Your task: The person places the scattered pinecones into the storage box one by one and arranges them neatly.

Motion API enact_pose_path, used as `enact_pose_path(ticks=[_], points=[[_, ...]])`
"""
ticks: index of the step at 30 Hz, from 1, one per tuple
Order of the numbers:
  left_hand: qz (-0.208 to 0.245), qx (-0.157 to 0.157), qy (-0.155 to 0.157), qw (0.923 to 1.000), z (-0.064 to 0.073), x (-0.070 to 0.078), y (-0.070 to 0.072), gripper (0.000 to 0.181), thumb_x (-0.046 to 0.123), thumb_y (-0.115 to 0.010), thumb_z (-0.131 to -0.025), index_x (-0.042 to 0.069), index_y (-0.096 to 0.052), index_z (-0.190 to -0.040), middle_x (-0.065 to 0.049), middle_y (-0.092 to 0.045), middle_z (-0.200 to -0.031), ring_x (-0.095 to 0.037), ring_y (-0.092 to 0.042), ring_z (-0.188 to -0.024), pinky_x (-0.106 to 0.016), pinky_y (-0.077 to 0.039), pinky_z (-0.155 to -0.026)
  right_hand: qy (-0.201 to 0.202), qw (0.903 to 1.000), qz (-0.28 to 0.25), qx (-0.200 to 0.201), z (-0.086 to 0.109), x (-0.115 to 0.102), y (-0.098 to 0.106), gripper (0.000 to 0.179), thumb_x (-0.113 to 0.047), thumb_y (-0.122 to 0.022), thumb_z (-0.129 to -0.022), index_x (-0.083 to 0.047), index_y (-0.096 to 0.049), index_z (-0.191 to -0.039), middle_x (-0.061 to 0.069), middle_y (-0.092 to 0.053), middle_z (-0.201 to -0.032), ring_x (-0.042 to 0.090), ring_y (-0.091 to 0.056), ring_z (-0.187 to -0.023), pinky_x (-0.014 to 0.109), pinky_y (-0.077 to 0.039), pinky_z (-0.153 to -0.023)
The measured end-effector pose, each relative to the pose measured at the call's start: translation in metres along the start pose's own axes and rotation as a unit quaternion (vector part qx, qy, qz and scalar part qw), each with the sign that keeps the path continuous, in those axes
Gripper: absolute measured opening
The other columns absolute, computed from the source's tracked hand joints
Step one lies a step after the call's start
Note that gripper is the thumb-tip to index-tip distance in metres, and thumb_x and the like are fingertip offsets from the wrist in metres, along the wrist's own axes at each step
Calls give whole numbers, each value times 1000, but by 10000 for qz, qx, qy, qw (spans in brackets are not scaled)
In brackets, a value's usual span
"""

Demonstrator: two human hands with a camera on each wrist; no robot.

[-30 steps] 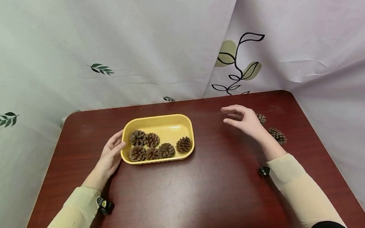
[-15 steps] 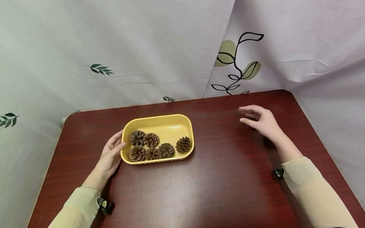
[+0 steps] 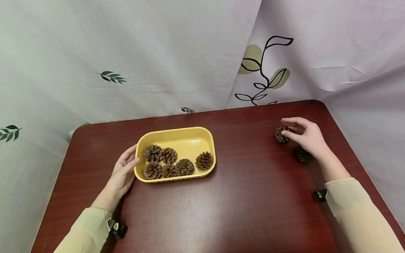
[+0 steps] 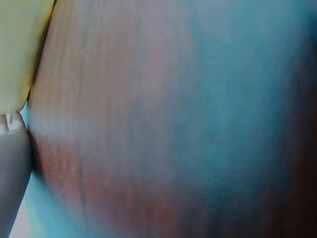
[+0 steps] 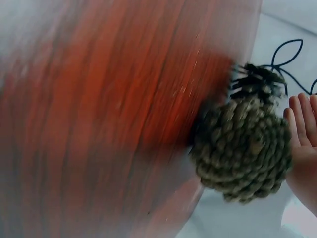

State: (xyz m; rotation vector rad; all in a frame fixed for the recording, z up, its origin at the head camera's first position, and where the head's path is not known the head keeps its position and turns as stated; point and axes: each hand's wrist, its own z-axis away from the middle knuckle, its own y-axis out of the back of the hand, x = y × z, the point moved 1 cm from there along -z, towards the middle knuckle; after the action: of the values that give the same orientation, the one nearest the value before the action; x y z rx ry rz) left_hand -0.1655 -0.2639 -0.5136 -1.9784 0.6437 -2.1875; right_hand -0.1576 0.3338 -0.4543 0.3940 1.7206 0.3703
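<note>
At the left end of a yellow rectangular tray (image 3: 197, 131), my left hand (image 3: 120, 176) holds the wall, thumb on the rim and fingers along the outside. Several brown pine cones (image 3: 184, 167) lie in the tray, mostly on its left and front side. Over on the right, my right hand (image 3: 307, 136) reaches over a pine cone (image 3: 280, 135) on the table, thumb and fingers spread about it. A second pine cone (image 3: 302, 155) lies beneath that hand's wrist, partly hidden; it looms large as the nearer pine cone (image 5: 242, 148) in the right wrist view.
Everything stands on a dark red-brown wooden table (image 3: 209, 217) with rounded back corners. A pale curtain (image 3: 168, 57) with leaf prints hangs behind and beside it. Black wrist cameras sit at both cuffs, the left camera (image 3: 117, 228) close over the table.
My right hand has moved right, away from the tray side, and come over the far pine cone. The left hand and the tray have stayed in place.
</note>
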Motion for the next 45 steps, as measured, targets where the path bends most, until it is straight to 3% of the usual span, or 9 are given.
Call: enact_pose_path(ticks=[10, 12, 15, 19, 25, 31, 45], points=[[37, -43, -16, 10000, 0, -1, 0, 45, -5, -47, -108, 26, -64, -136, 12, -71, -135, -2, -67, -122, -19, -56, -101, -323, 9979, 569, -3, 3, 12, 16, 49, -8, -81, -95, 6, -64, -139, -25, -67, -121, -23, -62, -103, 1, -51, -85], [38, -48, -23, 10000, 0, -1, 0, 45, -5, -47, -108, 26, -64, -136, 12, -72, -135, -2, -67, -122, -19, -56, -101, -354, 9970, 681, -48, 3, 14, 18, 51, -9, -81, -94, 5, -63, -140, -18, -70, -125, -24, -60, -103, 1, -51, -84], [45, -53, -39, 10000, 0, -1, 0, 45, -5, -47, -108, 25, -64, -137, 12, -71, -135, -3, -67, -122, -20, -56, -101, -436, 9953, 849, -136, 4, 17, 21, 53, -11, -82, -94, 5, -63, -141, 5, -73, -133, -26, -57, -104, 1, -51, -82], [30, -42, -38, 10000, 0, 0, 0, 44, -4, -47, -108, 25, -64, -137, 11, -71, -136, -3, -67, -122, -20, -56, -101, -583, 9922, 1060, -294, 4, 20, 25, 54, -15, -81, -95, 3, -62, -143, 28, -65, -141, -24, -53, -107, 0, -49, -82], [-23, 1, 17, 10000, 1, 0, 0, 45, -5, -47, -108, 27, -64, -136, 13, -71, -135, -2, -67, -122, -19, -56, -101, -832, 9879, 1202, -524, 2, 26, 27, 56, -21, -80, -97, 0, -61, -146, 29, -61, -147, -22, -50, -107, -1, -47, -81], [5, -76, 37, 10000, 1, 1, 1, 45, -4, -45, -109, 26, -63, -136, 13, -71, -135, -2, -67, -122, -19, -56, -101, -1019, 9855, 1154, -711, 1, 31, 28, 57, -23, -79, -98, -1, -60, -147, 29, -59, -149, -27, -48, -100, 0, -48, -79], [24, -83, 18, 10000, 0, 0, 2, 46, -6, -44, -109, 26, -64, -136, 13, -71, -136, -2, -67, -123, -19, -56, -102, -929, 9856, 1150, -821, -2, 40, 25, 55, -16, -79, -97, 5, -60, -145, 33, -62, -142, -29, -51, -95, 0, -48, -79]])
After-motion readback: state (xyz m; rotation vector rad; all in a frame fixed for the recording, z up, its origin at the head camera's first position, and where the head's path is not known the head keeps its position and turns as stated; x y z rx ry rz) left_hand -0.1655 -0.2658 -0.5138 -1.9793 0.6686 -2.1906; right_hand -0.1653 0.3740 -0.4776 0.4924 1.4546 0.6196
